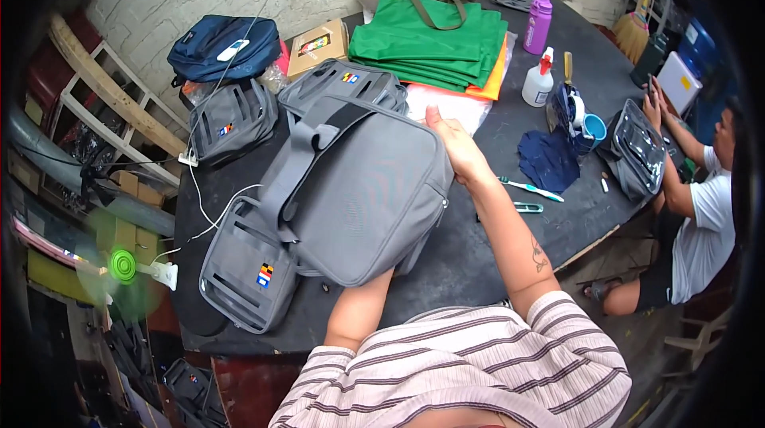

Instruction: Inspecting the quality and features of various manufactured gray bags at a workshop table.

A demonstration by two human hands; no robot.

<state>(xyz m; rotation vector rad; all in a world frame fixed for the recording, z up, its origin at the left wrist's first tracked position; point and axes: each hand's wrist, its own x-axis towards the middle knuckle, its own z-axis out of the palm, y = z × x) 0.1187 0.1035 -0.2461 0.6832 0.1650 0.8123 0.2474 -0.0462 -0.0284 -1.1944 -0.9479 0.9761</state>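
Note:
A large grey bag (374, 181) is tilted up over the table in front of me, its plain panel facing me. A wide grey webbing strap (283, 189) loops off its left side. My right hand (456, 145) grips the bag's upper right edge, thumb up along the rim and fingers mostly behind it. My left forearm (360, 308) passes beneath the bag, which hides my left hand. Beside it on the left lies a smaller grey bag (239, 268) with a colourful flag patch. Two more grey bags, one behind (343, 81) and one farther left (233, 121), carry similar patches.
Folded green bags (430, 41), a cardboard box (319, 45) and a navy backpack (227, 45) line the back. A purple bottle (538, 23), white spray bottle (538, 81), navy cloth (548, 161) and toothbrush (532, 189) lie right. A fan (123, 266) spins left; a seated person (705, 205) is at right.

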